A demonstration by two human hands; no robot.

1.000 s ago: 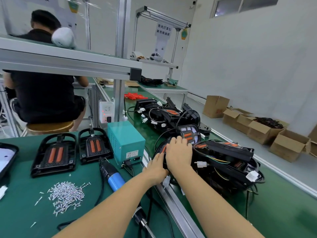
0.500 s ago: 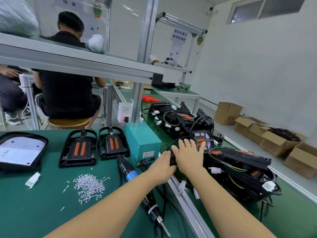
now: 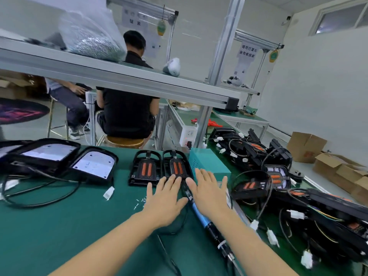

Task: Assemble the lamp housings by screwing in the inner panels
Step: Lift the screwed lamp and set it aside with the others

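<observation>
Centre of frame: left hand (image 3: pixel 166 198) and right hand (image 3: pixel 209 191), fingers spread flat, holding nothing, reach toward two lamp housings (image 3: pixel 161 168) on the green counter (image 3: pixel 59 226); an electric screwdriver (image 3: pixel 207 222) lies between them.

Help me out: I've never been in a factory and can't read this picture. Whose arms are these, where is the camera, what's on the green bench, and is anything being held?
The camera sits on a worker's head and looks forward and down, so the two bare arms are the worker's own. The left hand and right hand are both spread flat with straight fingers over the green bench; neither holds anything. Just beyond the fingertips lie two black lamp housings with orange strips. Between the hands runs an electric screwdriver with a blue grip, lying on the bench, and a few small screws show left of the left hand. A teal box stands behind the right hand. To the right is a heap of wired lamp parts; to the left, housings with white panels.
</observation>
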